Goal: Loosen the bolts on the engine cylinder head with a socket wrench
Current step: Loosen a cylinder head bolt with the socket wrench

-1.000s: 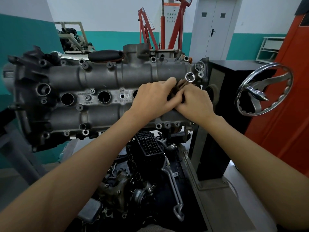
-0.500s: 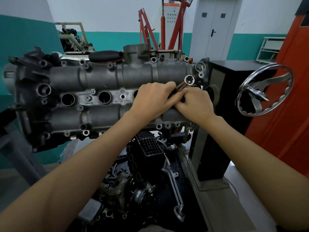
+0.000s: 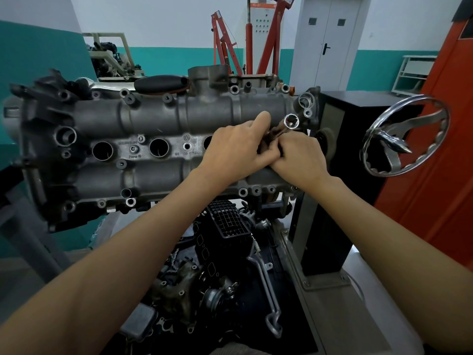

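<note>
The chrome ring-ended socket wrench (image 3: 291, 122) is gripped by left hand (image 3: 234, 147) and right hand (image 3: 298, 158) together, its shaft angled up-right from the knuckles, over the grey cast-aluminium cylinder head (image 3: 153, 129).

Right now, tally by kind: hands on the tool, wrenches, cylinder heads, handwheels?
Hands gripping the tool: 2, left hand and right hand
socket wrench: 1
cylinder head: 1
chrome handwheel: 1
Total: 5
</note>
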A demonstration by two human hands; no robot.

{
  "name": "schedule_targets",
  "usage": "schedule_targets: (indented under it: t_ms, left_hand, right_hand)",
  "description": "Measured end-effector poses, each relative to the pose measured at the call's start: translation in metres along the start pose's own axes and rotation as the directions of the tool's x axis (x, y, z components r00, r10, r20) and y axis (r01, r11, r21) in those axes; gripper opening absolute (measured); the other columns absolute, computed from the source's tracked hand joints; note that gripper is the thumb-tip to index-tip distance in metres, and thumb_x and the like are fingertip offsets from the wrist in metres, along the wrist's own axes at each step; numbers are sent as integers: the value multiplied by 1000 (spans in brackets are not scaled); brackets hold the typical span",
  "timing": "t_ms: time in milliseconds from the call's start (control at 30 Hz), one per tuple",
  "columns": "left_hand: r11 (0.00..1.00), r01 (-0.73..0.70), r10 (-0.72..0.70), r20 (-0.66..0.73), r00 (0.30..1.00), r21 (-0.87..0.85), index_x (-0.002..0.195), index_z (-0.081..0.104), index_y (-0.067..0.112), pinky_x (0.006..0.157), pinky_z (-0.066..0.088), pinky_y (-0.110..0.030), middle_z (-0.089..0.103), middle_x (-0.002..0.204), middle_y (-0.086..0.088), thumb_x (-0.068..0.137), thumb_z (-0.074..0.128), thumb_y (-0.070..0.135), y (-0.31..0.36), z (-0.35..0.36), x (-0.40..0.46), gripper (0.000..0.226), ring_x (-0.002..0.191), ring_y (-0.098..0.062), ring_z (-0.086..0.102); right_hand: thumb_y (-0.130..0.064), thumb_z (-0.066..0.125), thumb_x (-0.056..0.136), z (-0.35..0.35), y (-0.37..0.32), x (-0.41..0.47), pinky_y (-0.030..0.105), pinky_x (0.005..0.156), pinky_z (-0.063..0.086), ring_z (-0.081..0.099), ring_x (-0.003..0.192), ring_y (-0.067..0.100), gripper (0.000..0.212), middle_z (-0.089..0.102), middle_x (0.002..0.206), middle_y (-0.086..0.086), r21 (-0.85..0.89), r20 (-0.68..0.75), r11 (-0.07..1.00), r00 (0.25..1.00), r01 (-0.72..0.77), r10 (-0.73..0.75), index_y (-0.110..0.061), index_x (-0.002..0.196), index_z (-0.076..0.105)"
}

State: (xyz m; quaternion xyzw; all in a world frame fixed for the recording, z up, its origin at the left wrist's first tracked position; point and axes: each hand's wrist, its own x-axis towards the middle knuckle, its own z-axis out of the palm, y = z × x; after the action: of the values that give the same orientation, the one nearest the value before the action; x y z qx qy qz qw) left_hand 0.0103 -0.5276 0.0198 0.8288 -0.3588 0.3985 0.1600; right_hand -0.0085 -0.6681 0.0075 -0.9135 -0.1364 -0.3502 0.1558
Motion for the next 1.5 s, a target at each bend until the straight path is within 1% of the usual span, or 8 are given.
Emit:
schedule_targets:
  t_ms: [233,400,733,867,1033,1133,1267,1500]
  left_hand:
    - [1000,-20,20,10,1000,17,88,50,8,49,32,-32,60,69,-6,89,49,31,1,0,0,24,58,-34,54]
    - [1000,-6,6,25,1000,29,86,50,8,49,33,-32,48,60,0,92,47,33,1,-2,0,26,56,-31,53]
    - [998,61,-61,12,998,3,73,52,6,49,32,-33,40,51,-3,90,53,32,1,0,0,31,51,-32,50]
    - [999,48,-48,-6,999,-25,69,57,5,50,40,-37,55,53,-12,90,54,35,0,-1,0,37,52,-31,53]
    - [999,37,-37,-21,999,-30,60,47,12,47,38,-35,50,49,-8,91,51,43,-1,-1,-1,44,48,-29,51]
    - [999,22,-22,-11,1000,-26,64,47,12,46,36,-30,51,50,-7,91,50,44,-1,-1,-1,42,48,-27,50]
    - [1000,21,-21,-19,1000,-13,72,40,13,46,28,-28,49,54,-2,89,52,39,0,0,-1,33,48,-21,43]
    - [1000,20,-20,-2,1000,6,89,50,7,48,29,-28,50,62,1,87,50,33,1,-1,0,26,52,-26,48]
  right_hand:
    - [-27,50,78,0,-2,0,28,56,23,38,60,14,17,34,57,-15,7,-15,1000,1000,16,-15,-26,69,37]
    - [-30,45,73,-1,-5,-1,28,51,23,39,58,14,18,31,55,-21,47,-34,999,999,22,-20,-31,64,29]
    - [-39,41,76,2,-1,1,29,54,31,43,60,11,17,37,58,-17,13,-23,1000,1000,11,-11,-23,80,43]
    - [-42,42,74,2,0,1,27,50,26,41,56,13,17,35,54,-16,2,-9,1000,1000,0,0,-28,67,36]
    - [-37,45,75,1,-2,0,25,47,24,44,57,15,24,40,52,-16,50,-39,999,999,-7,9,-31,54,34]
    - [-33,44,76,2,0,0,28,51,24,45,60,16,17,57,61,-3,21,-43,1000,999,8,-7,-23,62,46]
    - [-31,45,76,2,0,0,21,48,24,36,53,9,14,34,55,-19,18,-14,999,1000,27,-27,-26,66,37]
    - [-28,51,81,4,4,4,20,48,27,38,51,7,13,40,57,-16,-15,26,1000,1000,-18,18,-23,81,38]
